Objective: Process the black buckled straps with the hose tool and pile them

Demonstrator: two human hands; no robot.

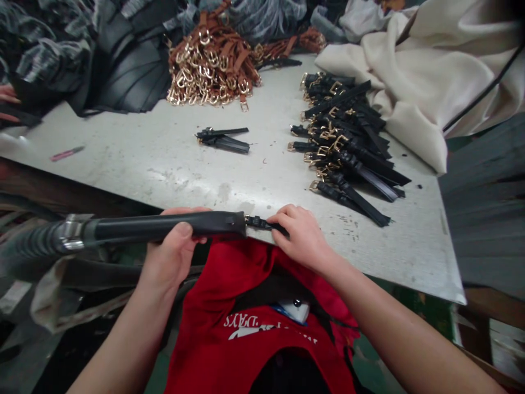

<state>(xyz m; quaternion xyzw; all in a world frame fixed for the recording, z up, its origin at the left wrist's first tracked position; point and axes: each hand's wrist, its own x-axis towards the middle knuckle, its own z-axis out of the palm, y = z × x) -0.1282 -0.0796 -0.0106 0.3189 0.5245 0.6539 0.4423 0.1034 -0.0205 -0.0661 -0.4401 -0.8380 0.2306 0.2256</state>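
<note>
Table (273, 178) pale, spotted; black straps (359, 150) heaped beside cream cloth (414, 93).

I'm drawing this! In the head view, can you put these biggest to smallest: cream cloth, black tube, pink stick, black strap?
1. Cream cloth
2. Black tube
3. Last, too unsure to rank: black strap and pink stick. The right hand hides part of the strap.
</note>
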